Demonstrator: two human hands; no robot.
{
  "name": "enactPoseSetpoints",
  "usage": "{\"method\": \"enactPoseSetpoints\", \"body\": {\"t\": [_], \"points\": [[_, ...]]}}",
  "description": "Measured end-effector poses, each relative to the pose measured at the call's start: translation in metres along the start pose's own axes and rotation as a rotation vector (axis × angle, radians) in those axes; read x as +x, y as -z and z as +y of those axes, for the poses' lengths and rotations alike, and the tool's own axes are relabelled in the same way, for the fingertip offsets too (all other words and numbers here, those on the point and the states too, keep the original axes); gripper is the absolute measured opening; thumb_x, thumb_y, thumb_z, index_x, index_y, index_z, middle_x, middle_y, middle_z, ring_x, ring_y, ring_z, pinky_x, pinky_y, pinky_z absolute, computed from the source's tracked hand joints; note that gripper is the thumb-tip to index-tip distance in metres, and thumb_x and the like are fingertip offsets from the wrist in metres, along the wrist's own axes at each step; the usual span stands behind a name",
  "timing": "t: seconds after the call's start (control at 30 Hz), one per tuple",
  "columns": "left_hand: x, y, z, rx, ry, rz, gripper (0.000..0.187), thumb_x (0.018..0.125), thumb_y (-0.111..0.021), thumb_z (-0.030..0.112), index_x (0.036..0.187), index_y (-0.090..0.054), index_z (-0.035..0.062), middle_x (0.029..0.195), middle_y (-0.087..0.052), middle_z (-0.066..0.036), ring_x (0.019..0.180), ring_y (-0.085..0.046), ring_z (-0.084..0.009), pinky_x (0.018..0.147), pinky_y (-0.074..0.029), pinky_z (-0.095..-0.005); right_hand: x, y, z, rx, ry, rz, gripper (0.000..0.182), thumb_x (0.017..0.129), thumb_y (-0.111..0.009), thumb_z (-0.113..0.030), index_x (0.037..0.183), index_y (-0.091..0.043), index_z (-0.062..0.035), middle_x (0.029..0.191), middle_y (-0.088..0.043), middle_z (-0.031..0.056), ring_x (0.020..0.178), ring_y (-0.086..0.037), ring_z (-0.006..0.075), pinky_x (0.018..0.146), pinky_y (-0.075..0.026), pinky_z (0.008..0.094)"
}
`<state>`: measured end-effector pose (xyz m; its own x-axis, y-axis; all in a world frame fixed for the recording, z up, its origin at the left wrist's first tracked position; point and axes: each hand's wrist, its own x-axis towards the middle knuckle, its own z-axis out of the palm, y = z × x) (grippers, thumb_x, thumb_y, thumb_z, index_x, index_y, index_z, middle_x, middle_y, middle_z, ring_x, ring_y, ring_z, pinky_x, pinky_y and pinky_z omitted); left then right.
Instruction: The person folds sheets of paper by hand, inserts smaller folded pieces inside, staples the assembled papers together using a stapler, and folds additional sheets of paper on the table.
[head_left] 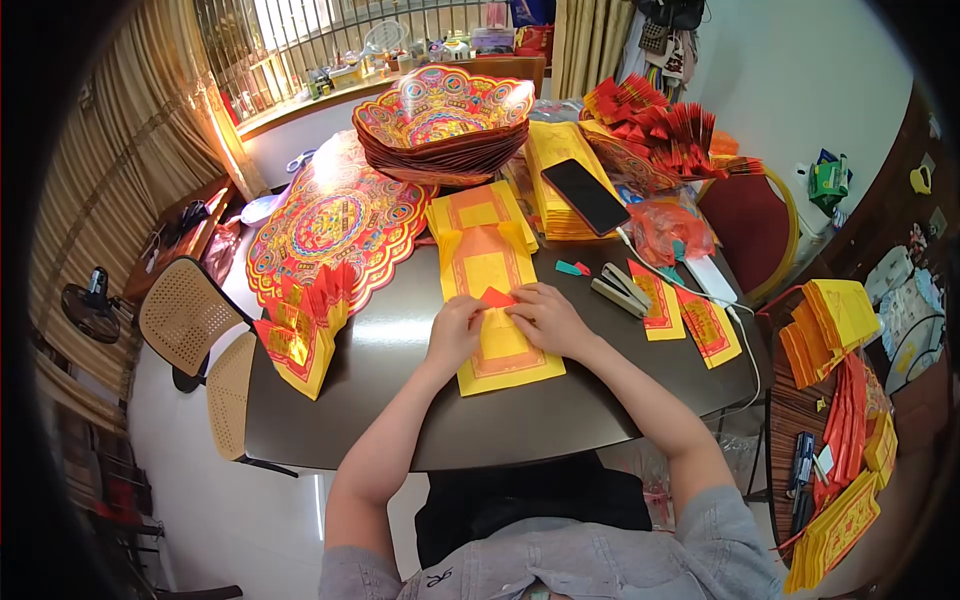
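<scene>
My left hand (459,329) and my right hand (549,319) meet at a small folded paper piece (496,298) with a red pointed tip. The fingers of both hands are closed on its two sides. Beneath it, a yellow joss paper sheet (512,378) with an orange printed border lies flat on the dark table. More yellow sheets (490,262) overlap just beyond my hands. To the right of my right hand rests a stapler (621,290). A folded red and gold paper fan (306,335) stands left of my left hand.
Stacked patterned paper bowls (445,125) stand at the back beside round patterned sheets (330,225). A phone (585,196) lies on a yellow paper stack (560,145). A white cable (752,350) runs along the right. Red folded papers (665,135) fill a tray behind.
</scene>
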<state>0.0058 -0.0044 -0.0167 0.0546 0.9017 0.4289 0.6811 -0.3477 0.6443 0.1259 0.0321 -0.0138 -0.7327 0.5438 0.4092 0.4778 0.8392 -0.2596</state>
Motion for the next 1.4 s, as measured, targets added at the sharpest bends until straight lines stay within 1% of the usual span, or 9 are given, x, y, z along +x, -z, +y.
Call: {"method": "enactPoseSetpoints", "body": {"t": [0.23,0.37,0.57,0.73,0.9,1.03,1.07,1.2,1.4], "points": [[0.001,-0.004,-0.006,0.215,0.02,0.232,0.013,0.045,-0.041,0.002,0.058,-0.038,0.0004,0.052,-0.035,-0.007,0.048,-0.033,-0.0165,0.048,-0.028,-0.0194,0.012,0.004,-0.013,-0.044,-0.325,0.057,0.018,0.048,-0.041,-0.011,0.062,-0.04,-0.0007,0.064,-0.039,0.007,0.06,-0.035,0.0162,0.052,-0.028,0.0207],[0.0,-0.003,-0.002,-0.002,0.15,0.198,0.016,0.046,-0.04,0.002,0.061,-0.036,0.0003,0.053,-0.035,-0.007,0.049,-0.033,-0.0151,0.047,-0.028,-0.0183,0.016,0.009,-0.013,0.05,-0.595,-0.034,0.016,0.045,-0.043,-0.013,0.054,-0.041,-0.0001,0.055,-0.04,0.007,0.05,-0.037,0.0173,0.046,-0.03,0.0211],[0.0,-0.001,0.003,-0.356,0.311,0.09,0.021,0.046,-0.039,0.001,0.066,-0.033,0.0002,0.055,-0.035,-0.007,0.049,-0.034,-0.0129,0.045,-0.028,-0.0166,0.017,0.004,-0.011,0.264,-0.619,-0.074,0.013,0.045,-0.043,-0.011,0.051,-0.039,0.0002,0.052,-0.04,0.0077,0.044,-0.037,0.0189,0.042,-0.03,0.0235],[0.0,0.001,0.008,-0.642,0.424,0.002,0.024,0.047,-0.038,0.0,0.07,-0.031,0.0001,0.057,-0.036,-0.007,0.05,-0.034,-0.0111,0.044,-0.028,-0.0151,0.019,0.007,-0.014,0.445,-0.554,0.117,0.011,0.045,-0.042,-0.009,0.05,-0.039,0.0002,0.049,-0.04,0.0074,0.044,-0.037,0.0188,0.038,-0.029,0.0231],[0.001,0.003,0.012,-0.934,0.562,-0.114,0.028,0.047,-0.038,-0.001,0.073,-0.028,0.0,0.058,-0.036,-0.007,0.051,-0.034,-0.0093,0.042,-0.028,-0.0137,0.011,0.005,-0.016,0.225,-0.352,0.203,0.01,0.044,-0.041,-0.005,0.052,-0.04,-0.0007,0.05,-0.041,0.0065,0.042,-0.037,0.0164,0.04,-0.029,0.0198],[-0.001,0.002,0.013,-1.191,0.68,-0.183,0.031,0.047,-0.037,-0.002,0.076,-0.027,-0.0001,0.06,-0.036,-0.007,0.051,-0.034,-0.0079,0.041,-0.027,-0.0126,0.006,0.011,-0.024,-0.122,0.003,0.308,0.013,0.044,-0.04,-0.004,0.057,-0.04,-0.0017,0.051,-0.041,0.0055,0.043,-0.037,0.0146,0.043,-0.028,0.0187],[-0.002,0.001,0.013,-1.199,0.685,-0.176,0.031,0.047,-0.037,-0.002,0.076,-0.027,-0.0001,0.06,-0.036,-0.007,0.051,-0.034,-0.0079,0.041,-0.027,-0.0126,0.004,0.011,-0.023,-0.121,0.006,0.299,0.013,0.044,-0.04,-0.004,0.057,-0.04,-0.0017,0.051,-0.041,0.0055,0.043,-0.037,0.0146,0.043,-0.028,0.0187],[-0.006,0.002,0.005,-1.831,0.81,-0.264,0.022,0.052,-0.036,0.001,0.072,-0.03,-0.0003,0.061,-0.037,-0.008,0.052,-0.036,-0.0088,0.043,-0.03,-0.013,-0.001,0.01,-0.021,-0.086,0.036,0.285,0.019,0.044,-0.041,-0.004,0.063,-0.039,-0.0028,0.052,-0.041,0.0052,0.044,-0.037,0.014,0.046,-0.028,0.0181],[0.002,-0.005,0.016,-1.643,0.579,-0.098,0.013,0.054,-0.036,0.004,0.066,-0.034,0.0003,0.061,-0.039,-0.008,0.051,-0.039,-0.0105,0.046,-0.032,-0.0144,-0.008,0.029,-0.013,0.035,-0.031,0.364,0.019,0.047,-0.04,-0.005,0.066,-0.038,-0.0022,0.053,-0.041,0.0056,0.046,-0.037,0.0137,0.044,-0.028,0.0177]]}}
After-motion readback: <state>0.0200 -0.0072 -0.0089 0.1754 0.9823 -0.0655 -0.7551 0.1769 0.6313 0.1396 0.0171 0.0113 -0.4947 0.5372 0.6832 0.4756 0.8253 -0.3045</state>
